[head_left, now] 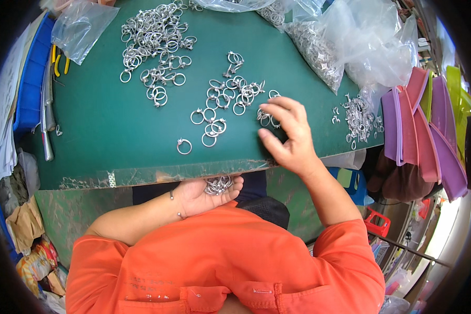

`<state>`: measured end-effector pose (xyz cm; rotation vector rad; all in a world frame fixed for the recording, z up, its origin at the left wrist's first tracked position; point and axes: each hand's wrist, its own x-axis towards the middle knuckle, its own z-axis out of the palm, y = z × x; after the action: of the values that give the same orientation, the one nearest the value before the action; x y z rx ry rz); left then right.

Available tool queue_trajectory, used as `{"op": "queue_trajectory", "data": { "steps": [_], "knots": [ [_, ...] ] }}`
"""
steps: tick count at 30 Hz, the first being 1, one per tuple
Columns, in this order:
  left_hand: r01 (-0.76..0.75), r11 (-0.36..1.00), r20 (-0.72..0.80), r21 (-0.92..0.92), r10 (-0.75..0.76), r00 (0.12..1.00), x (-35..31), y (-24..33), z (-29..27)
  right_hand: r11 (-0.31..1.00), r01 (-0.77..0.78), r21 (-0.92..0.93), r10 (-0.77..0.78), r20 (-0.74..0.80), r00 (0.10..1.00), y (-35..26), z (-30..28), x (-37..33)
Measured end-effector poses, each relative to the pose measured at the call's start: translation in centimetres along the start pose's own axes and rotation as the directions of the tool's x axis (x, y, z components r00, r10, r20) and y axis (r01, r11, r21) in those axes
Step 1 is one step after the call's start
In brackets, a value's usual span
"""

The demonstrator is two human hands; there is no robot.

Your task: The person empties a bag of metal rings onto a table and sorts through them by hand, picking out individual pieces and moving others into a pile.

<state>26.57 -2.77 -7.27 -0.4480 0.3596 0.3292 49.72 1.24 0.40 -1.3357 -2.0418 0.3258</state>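
Many rings [154, 31] point diff. ways, R hand [294, 138] w/ fingers apart, L hand [198, 200] cupped under some.

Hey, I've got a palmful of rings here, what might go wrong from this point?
Your left hand lies palm up just off the front edge of the table, so a tilt might spill the held rings into your lap.
The small metal parts lie close to the table's edge, so your right hand or forearm could knock some off if it swings outward.
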Motion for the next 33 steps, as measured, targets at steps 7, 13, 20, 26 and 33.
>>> {"op": "queue_trajectory", "data": {
  "steps": [7, 13, 20, 26, 33],
  "knots": [
    [-0.001, 1.0, -0.002, 0.018, 0.001, 1.0, 0.1, 0.1, -0.6, 0.971, -0.083, -0.224, 0.067, -0.081, 0.994, 1.4, 0.6, 0.5],
    [0.025, 1.0, 0.03, 0.002, -0.025, 0.999, 0.4, 0.1, -0.7, 0.992, -0.038, -0.124, 0.032, -0.047, 0.998, 2.5, 1.2, 3.2],
    [0.011, 1.0, 0.026, -0.004, -0.011, 1.0, 0.1, 0.1, -0.8, 0.997, -0.066, -0.031, 0.065, -0.037, 0.997, 3.4, 0.8, 2.7],
    [0.007, 0.999, 0.002, 0.04, -0.007, 1.0, 0.5, -0.4, 0.3, 0.997, 0.073, 0.026, -0.075, 0.07, 0.995, -0.5, 1.5, 0.2],
    [0.1, 0.99, 0.177, -0.104, -0.08, 0.981, 0.0, -0.4, -1.0, 0.928, 0.158, 0.337, -0.216, 0.143, 0.966, -6.1, 3.2, -1.6]
  ]
}}
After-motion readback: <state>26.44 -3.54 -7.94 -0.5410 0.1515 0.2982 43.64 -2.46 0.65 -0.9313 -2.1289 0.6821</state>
